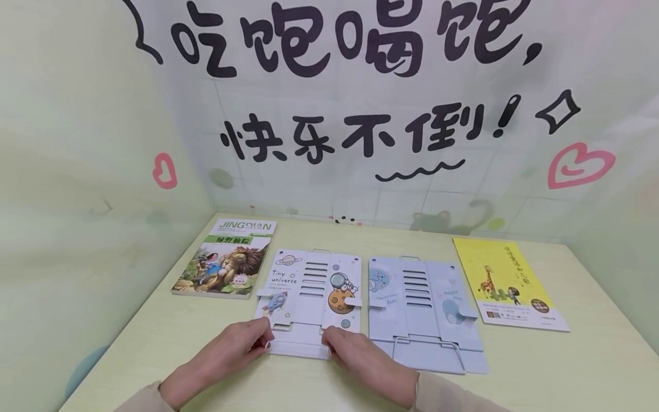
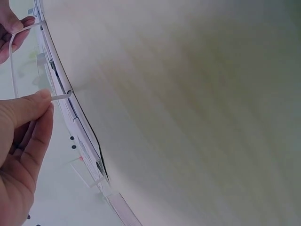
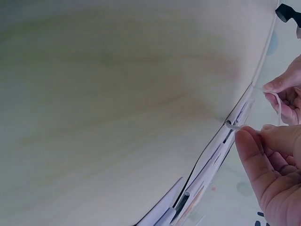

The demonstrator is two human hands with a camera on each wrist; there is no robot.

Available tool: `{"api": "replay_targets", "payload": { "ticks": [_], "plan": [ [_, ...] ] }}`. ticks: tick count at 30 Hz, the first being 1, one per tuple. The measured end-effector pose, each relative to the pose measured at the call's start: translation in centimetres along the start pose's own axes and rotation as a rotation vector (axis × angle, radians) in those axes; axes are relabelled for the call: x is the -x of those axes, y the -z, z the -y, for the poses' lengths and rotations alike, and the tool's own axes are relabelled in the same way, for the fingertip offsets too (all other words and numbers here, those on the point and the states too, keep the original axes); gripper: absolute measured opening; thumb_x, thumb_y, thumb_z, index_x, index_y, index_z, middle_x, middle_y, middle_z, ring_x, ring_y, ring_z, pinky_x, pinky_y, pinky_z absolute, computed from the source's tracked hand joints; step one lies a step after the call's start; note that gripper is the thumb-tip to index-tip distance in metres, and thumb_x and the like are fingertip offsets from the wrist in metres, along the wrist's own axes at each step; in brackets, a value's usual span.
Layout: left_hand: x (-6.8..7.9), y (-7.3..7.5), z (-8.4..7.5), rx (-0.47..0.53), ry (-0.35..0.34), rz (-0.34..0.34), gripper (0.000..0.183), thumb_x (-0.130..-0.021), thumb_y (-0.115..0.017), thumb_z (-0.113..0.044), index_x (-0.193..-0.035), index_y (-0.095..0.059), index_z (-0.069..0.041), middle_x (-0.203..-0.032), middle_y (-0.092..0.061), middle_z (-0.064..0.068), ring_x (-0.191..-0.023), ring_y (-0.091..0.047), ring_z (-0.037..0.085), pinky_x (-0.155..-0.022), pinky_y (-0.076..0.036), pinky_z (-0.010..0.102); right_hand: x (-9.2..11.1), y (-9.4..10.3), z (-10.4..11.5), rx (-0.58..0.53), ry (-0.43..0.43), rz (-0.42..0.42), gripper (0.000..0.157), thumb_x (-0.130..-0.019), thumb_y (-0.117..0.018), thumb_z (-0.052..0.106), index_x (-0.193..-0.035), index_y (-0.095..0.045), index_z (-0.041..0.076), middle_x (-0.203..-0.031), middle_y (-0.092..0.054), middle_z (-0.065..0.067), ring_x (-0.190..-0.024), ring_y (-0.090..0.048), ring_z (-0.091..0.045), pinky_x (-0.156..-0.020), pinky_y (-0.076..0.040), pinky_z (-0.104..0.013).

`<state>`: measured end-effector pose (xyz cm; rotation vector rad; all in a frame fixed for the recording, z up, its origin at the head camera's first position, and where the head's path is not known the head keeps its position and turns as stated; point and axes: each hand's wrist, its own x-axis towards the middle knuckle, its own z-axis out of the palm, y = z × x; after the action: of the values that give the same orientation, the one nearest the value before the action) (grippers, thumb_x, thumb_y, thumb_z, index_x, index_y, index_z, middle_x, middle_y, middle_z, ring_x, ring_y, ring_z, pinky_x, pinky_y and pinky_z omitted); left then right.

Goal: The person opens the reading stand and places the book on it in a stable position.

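A white book stand [image 1: 296,343] printed with planets, a rocket and "Tiny universe" lies nearly flat on the table, in front of the person. Its white wire bracket [image 2: 13,66] stands out from the lower edge. The left hand [image 1: 234,343] pinches one side of that wire between thumb and fingers. On the bracket's other side, the right hand [image 1: 368,360] pinches the wire the same way. The right wrist view shows the wire [image 3: 280,110] running between both hands. Just right of it lies a blue book stand [image 1: 427,326], its own wire bracket [image 1: 453,345] over its lower panel.
Left of the stands is a book [image 1: 226,263] with a lion on its cover. At the right lies a yellow book [image 1: 507,280] with a giraffe. Behind the pale table [image 1: 170,337] hangs a printed curtain [image 1: 329,189] with large black characters.
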<state>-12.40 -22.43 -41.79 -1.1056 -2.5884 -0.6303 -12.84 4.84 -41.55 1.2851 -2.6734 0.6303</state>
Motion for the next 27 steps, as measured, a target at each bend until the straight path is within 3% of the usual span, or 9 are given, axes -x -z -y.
{"api": "replay_targets", "payload": {
  "ticks": [2, 4, 7, 10, 12, 14, 17, 20, 27],
  "plan": [
    [-0.1, 0.1, 0.0, 0.001, -0.009, 0.0, 0.03, -0.071, -0.075, 0.005, -0.084, -0.054, -0.013, -0.072, -0.056, -0.01, -0.064, -0.045, -0.006, -0.053, -0.04, 0.01, 0.0, 0.0, 0.0, -0.016, 0.001, -0.004, 0.017, -0.086, -0.064, 0.003, -0.095, -0.051, 0.01, -0.077, -0.054, 0.005, -0.067, -0.047, -0.003, -0.062, -0.043, -0.012],
    [-0.3, 0.3, 0.1, 0.054, 0.025, 0.05, 0.029, -0.072, -0.074, 0.005, -0.083, -0.054, -0.013, -0.072, -0.056, -0.01, -0.064, -0.045, -0.006, -0.054, -0.041, 0.011, 0.0, 0.2, -0.1, -0.083, -0.03, 0.013, 0.016, -0.085, -0.065, 0.003, -0.095, -0.054, 0.009, -0.078, -0.056, 0.005, -0.069, -0.048, -0.001, -0.063, -0.044, -0.012],
    [-0.6, 1.0, 0.6, 0.212, 0.093, 0.169, 0.025, -0.075, -0.073, 0.003, -0.082, -0.055, -0.013, -0.074, -0.058, -0.01, -0.066, -0.049, -0.005, -0.056, -0.046, 0.014, 0.0, 0.6, -0.6, -0.323, -0.136, 0.042, 0.013, -0.085, -0.065, 0.003, -0.095, -0.059, 0.006, -0.08, -0.061, 0.003, -0.071, -0.052, 0.001, -0.066, -0.048, -0.014],
    [-1.0, 1.9, 1.5, 0.426, 0.203, 0.249, 0.015, -0.079, -0.073, -0.005, -0.082, -0.06, -0.011, -0.075, -0.062, -0.007, -0.067, -0.056, -0.001, -0.059, -0.052, 0.02, -0.3, 1.5, -1.9, -0.606, -0.301, 0.001, 0.013, -0.086, -0.064, 0.003, -0.098, -0.062, -0.001, -0.084, -0.066, -0.005, -0.073, -0.059, -0.006, -0.066, -0.052, -0.019],
    [-1.4, 2.6, 2.4, 0.52, 0.298, 0.227, 0.01, -0.081, -0.072, -0.01, -0.084, -0.062, -0.008, -0.077, -0.065, -0.002, -0.068, -0.06, 0.004, -0.06, -0.054, 0.024, -0.6, 2.5, -3.1, -0.739, -0.407, -0.069, 0.017, -0.087, -0.061, 0.002, -0.102, -0.061, -0.005, -0.087, -0.066, -0.013, -0.075, -0.062, -0.014, -0.067, -0.054, -0.022],
    [-2.1, 3.2, 3.4, 0.553, 0.415, 0.14, 0.011, -0.082, -0.071, -0.012, -0.085, -0.062, -0.004, -0.077, -0.066, 0.003, -0.068, -0.063, 0.011, -0.061, -0.055, 0.027, -1.2, 3.5, -4.4, -0.829, -0.518, -0.146, 0.019, -0.088, -0.059, -0.001, -0.105, -0.059, -0.008, -0.09, -0.065, -0.018, -0.077, -0.064, -0.02, -0.068, -0.056, -0.025],
    [-3.5, 3.7, 5.1, 0.52, 0.588, -0.005, 0.012, -0.085, -0.068, -0.009, -0.087, -0.062, 0.001, -0.078, -0.066, 0.007, -0.069, -0.065, 0.017, -0.062, -0.056, 0.028, -2.0, 4.6, -6.1, -0.881, -0.661, -0.228, 0.019, -0.089, -0.056, -0.004, -0.107, -0.058, -0.01, -0.093, -0.064, -0.021, -0.079, -0.065, -0.019, -0.072, -0.057, -0.029],
    [-4.8, 3.6, 6.8, 0.482, 0.708, -0.086, 0.013, -0.087, -0.066, -0.008, -0.091, -0.061, 0.003, -0.079, -0.067, 0.007, -0.072, -0.066, 0.02, -0.064, -0.056, 0.028, -2.5, 5.0, -7.4, -0.855, -0.737, -0.24, 0.019, -0.091, -0.055, -0.004, -0.108, -0.059, -0.01, -0.097, -0.064, -0.022, -0.079, -0.064, -0.015, -0.075, -0.056, -0.031],
    [-6.3, 2.4, 9.4, 0.434, 0.84, -0.052, 0.02, -0.09, -0.063, -0.012, -0.103, -0.061, 0.003, -0.087, -0.066, 0.01, -0.076, -0.065, 0.02, -0.065, -0.054, 0.03, -3.6, 4.4, -9.1, -0.741, -0.771, -0.139, 0.024, -0.09, -0.058, 0.001, -0.113, -0.061, -0.009, -0.103, -0.066, -0.017, -0.086, -0.065, -0.017, -0.078, -0.056, -0.031]
  ]
}}
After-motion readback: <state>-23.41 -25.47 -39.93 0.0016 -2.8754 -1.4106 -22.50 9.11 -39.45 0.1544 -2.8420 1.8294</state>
